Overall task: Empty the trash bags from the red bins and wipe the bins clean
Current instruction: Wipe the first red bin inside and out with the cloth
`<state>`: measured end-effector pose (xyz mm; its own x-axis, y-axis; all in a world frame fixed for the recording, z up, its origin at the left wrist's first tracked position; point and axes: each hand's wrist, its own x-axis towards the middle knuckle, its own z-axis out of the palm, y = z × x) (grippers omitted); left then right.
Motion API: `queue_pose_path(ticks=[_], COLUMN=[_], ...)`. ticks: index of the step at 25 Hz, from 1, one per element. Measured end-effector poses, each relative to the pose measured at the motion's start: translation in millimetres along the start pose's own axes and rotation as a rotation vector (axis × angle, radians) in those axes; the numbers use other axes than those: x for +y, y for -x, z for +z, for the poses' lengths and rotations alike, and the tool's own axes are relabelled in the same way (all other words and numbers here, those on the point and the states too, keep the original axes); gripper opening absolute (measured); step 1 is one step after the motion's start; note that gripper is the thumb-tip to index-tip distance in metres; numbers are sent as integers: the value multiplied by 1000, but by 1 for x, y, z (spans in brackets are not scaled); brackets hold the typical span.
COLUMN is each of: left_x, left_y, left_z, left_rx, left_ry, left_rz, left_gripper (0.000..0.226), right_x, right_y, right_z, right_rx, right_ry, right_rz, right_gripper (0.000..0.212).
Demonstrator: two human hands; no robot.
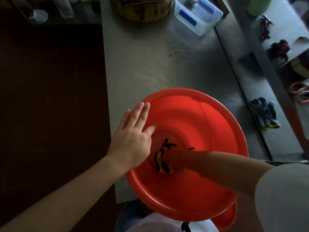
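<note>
the grey metal surface [150, 64] carries the red bin [209, 128], which sits at its near edge, close to the person's body, so both arms reach in from above. no trash bag shows inside the bin, so the emptying step looks done for this one and the wiping is in hand.

the left hand [133, 136] lies on the bin's left rim and inner wall, fingers straight and lightly spread, palm down; it seems to steady the bin against the push of the other arm. the right hand [175, 156] is down at the bin's bottom, on top of an orange and black cloth [161, 164] that bulges out round it. i cannot tell whether its fingers curl round the cloth or press it flat.

a second red rim [230, 216] peeks out just under the bin's near side, maybe another bin to wipe.

beyond the bin stands a clear plastic tub [199, 15]. to the bin's right lie dark work gloves [265, 114] and orange scissors [299, 92], well apart from it.
</note>
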<state>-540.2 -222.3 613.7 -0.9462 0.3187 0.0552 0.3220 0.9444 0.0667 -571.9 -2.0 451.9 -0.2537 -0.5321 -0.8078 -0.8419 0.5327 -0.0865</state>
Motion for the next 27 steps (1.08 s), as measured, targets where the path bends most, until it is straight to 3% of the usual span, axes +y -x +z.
queue_pose_path(ticks=[4, 6, 15, 20, 24, 27], left_x=[1, 0, 1, 4, 4, 3], left_y=[1, 2, 0, -1, -2, -2], left_z=[0, 0, 2, 4, 7, 9], left_rx=[4, 1, 3, 29, 38, 47], left_ry=[9, 6, 7, 28, 18, 20], left_rz=[14, 24, 21, -2, -4, -7], left_gripper=[45, 45, 45, 43, 42, 41], right_x=[-29, -24, 36, -1, -25, -37], right_y=[12, 4, -8, -7, -9, -19], right_z=[20, 11, -20, 11, 27, 34], right_rx=[46, -38, 154, 61, -20, -37], right_ry=[54, 126, -323, -456, -373, -292], right_rz=[-80, -43, 514, 643, 551, 525], right_gripper=[43, 45, 41, 70, 55, 55])
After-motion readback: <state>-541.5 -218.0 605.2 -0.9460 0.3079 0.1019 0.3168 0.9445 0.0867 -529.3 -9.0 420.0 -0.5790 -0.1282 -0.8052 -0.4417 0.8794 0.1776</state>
